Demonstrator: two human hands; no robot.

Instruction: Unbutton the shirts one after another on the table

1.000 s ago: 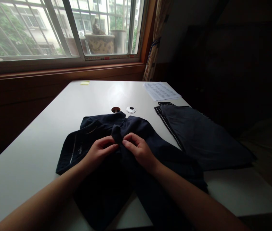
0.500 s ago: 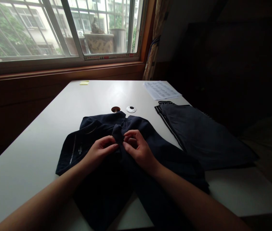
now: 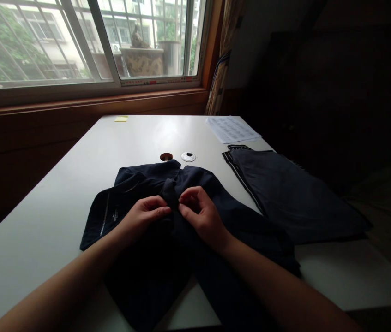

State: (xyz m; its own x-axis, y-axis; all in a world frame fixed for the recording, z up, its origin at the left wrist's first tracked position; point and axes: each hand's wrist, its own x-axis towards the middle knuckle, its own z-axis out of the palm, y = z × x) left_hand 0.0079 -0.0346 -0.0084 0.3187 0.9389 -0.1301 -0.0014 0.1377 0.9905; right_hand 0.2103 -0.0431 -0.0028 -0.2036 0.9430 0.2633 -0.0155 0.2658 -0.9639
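A navy collared shirt (image 3: 237, 214) lies spread in front of me, its collar toward the far side and its lower part falling into dark shadow. On its left part, a pale line and small white lettering show. My left hand (image 3: 147, 212) pinches the shirt's front just below the collar between thumb and fingers. Close beside it, my right hand (image 3: 200, 212) is closed at the same front strip, thumb and fingertips pinching the cloth edge. Whatever small detail sits between the fingertips is too dark to make out.
The shirt rests on a white table (image 3: 53, 198). To the right lies a folded dark garment (image 3: 292, 198) with black-and-white striped edging. Printed papers (image 3: 231, 129), a yellow sticky note (image 3: 121, 119), a round hole (image 3: 166, 157) and a white round cap (image 3: 189, 157) are farther back. A window stands beyond.
My right hand's fingertips have shifted very slightly to the right along the shirt's front. The left hand and the shirt are almost unchanged.
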